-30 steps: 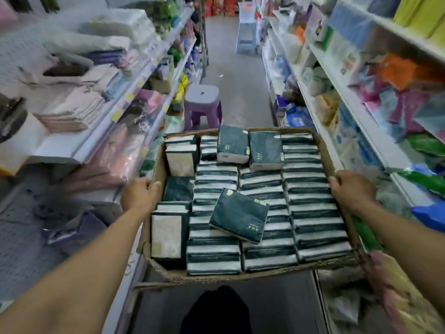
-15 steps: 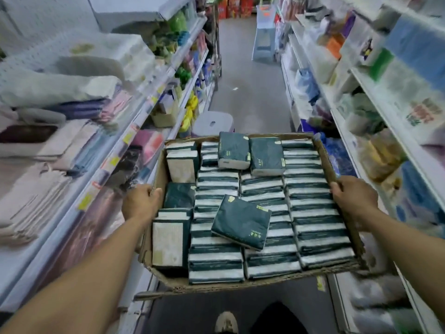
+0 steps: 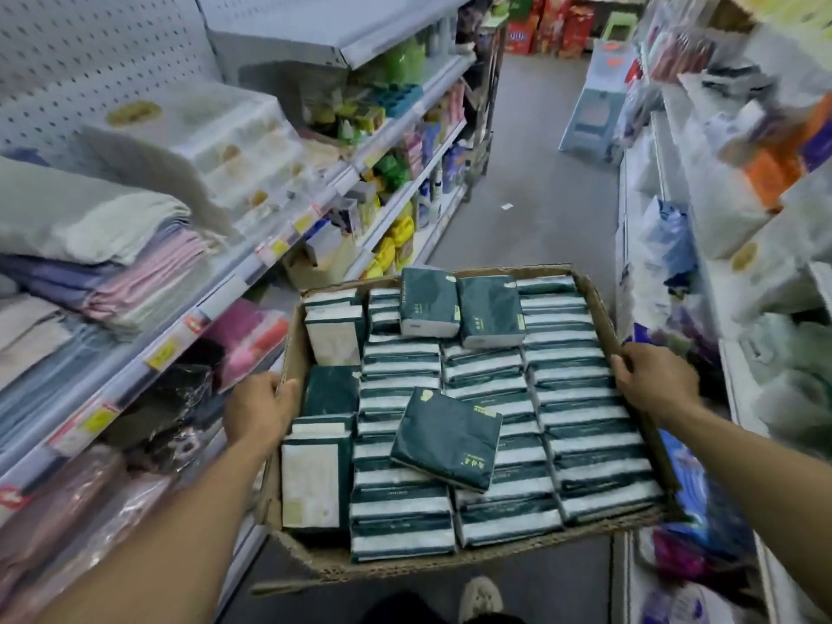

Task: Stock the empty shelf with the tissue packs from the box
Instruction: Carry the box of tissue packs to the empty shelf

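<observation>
I carry a shallow cardboard box [image 3: 599, 308] at waist height in a shop aisle. It is packed with several dark green and white tissue packs [image 3: 581, 394] standing in rows. One loose pack [image 3: 448, 436] lies flat on top near the middle, and two more [image 3: 459, 301] lie at the far edge. My left hand [image 3: 259, 409] grips the box's left wall. My right hand [image 3: 653, 380] grips its right wall. An empty white shelf [image 3: 333, 20] sits high on the left, above the stocked ones.
Shelves on the left [image 3: 216, 299] hold folded towels [image 3: 112, 245] and bottles. Shelves on the right [image 3: 675, 141] hold bagged goods. A pale blue stool [image 3: 599, 110] stands far down the grey aisle floor [image 3: 535, 173]. My shoe [image 3: 481, 596] shows below the box.
I have walked forward along the aisle with the box. The purple stool has passed out of sight under the box. Both hands keep the same grip.
</observation>
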The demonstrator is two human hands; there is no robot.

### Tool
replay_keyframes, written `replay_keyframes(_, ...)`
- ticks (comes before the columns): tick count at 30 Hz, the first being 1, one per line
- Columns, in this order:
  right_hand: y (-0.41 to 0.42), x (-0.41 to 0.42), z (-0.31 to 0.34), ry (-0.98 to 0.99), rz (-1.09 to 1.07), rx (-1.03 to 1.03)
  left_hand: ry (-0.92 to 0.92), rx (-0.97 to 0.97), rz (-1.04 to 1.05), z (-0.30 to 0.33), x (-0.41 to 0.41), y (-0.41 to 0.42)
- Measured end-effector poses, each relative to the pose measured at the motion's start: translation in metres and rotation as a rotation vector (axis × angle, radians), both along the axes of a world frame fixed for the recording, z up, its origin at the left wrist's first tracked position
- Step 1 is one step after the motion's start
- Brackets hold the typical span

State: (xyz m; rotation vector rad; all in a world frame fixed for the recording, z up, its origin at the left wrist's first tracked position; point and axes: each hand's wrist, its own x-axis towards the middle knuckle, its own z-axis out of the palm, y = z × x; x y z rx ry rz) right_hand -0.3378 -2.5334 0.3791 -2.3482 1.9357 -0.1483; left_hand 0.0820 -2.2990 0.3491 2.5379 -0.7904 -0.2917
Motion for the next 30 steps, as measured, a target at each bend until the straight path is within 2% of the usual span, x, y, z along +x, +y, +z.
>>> replay_keyframes(10,-0.253,0.108,-0.017,0.112,0.312,0.059,0.041,0.049,0.29,-0.047,0.016,-0.142)
replay_keyframes(14,-0.335,0.154,-0.031,0.144,0.375,0.072,0.076,0.04,0.366,-0.063,0.032,-0.197)
replay_keyframes(30,-0.569,0.313,-0.11,0.189,0.829,0.148,0.084,0.106,0.758,-0.12,0.011,-0.326)
